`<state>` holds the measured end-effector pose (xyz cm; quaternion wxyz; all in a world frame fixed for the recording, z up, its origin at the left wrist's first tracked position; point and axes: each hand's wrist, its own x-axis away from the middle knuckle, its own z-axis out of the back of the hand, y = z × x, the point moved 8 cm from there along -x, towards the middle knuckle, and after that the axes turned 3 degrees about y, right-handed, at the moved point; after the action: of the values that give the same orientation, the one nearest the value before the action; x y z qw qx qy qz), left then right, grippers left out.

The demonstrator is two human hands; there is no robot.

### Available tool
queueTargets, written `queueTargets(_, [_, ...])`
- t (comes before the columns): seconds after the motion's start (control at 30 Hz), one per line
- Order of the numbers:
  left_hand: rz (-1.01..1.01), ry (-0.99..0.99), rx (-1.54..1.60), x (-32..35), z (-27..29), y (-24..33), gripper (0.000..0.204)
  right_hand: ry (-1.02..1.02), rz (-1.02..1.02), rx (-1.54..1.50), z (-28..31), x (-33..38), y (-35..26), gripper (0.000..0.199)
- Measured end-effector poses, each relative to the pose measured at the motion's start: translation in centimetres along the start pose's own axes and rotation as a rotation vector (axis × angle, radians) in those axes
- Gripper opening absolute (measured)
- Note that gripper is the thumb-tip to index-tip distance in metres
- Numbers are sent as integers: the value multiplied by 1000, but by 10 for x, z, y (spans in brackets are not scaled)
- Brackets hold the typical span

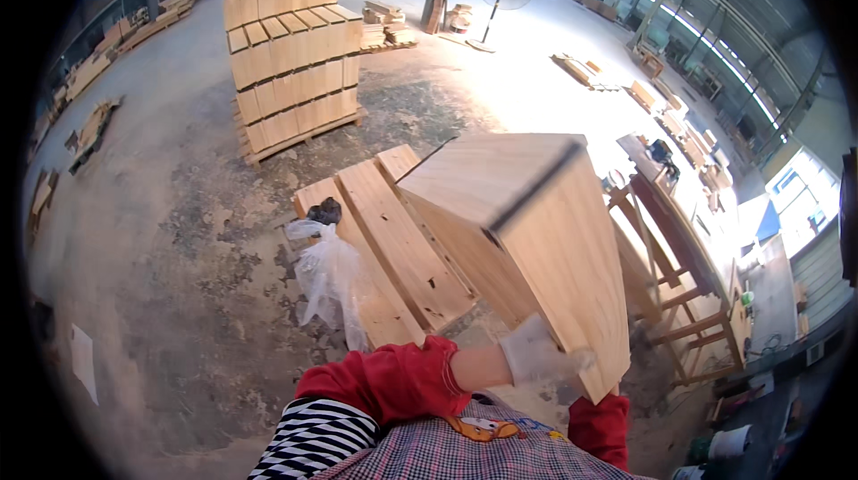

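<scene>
wooden box (527, 239) held tilted above pallet (393, 248), centre-right. left hand (541, 353), white-gloved, gripping its near lower edge. right hand hidden under box, grip can't tell. plastic bag (329, 274) left; stacked boxes (290, 51) far.

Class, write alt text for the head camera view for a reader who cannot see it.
A person's white-gloved left hand grips the near lower edge of a tilted pale wooden box, carried above a wooden pallet on a concrete floor. The right hand is hidden behind the box.
</scene>
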<state>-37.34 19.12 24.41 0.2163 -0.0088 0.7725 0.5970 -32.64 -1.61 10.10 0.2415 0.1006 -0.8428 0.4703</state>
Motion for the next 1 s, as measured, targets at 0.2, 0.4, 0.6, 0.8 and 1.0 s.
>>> queueTargets(0.2, [-152, -183, -45, 3, -49, -10, 30, 130, 60, -54, 71, 34, -14, 26])
queueTargets(0.4, [85, -285, 191, -7, -76, -29, 30, 273, 99, -127, 156, 62, -8, 28])
queueTargets(0.6, [139, -276, 208, -33, -130, -75, 36, 312, 84, -169, 216, 52, -16, 31])
queueTargets(0.8, [457, -320, 163, -67, -175, -107, 45, 226, 8, -157, 254, 7, -47, 33])
queueTargets(1.0, [546, -78, 163, -67, -168, -113, 40, 16, -76, -40, 235, -67, -85, 36])
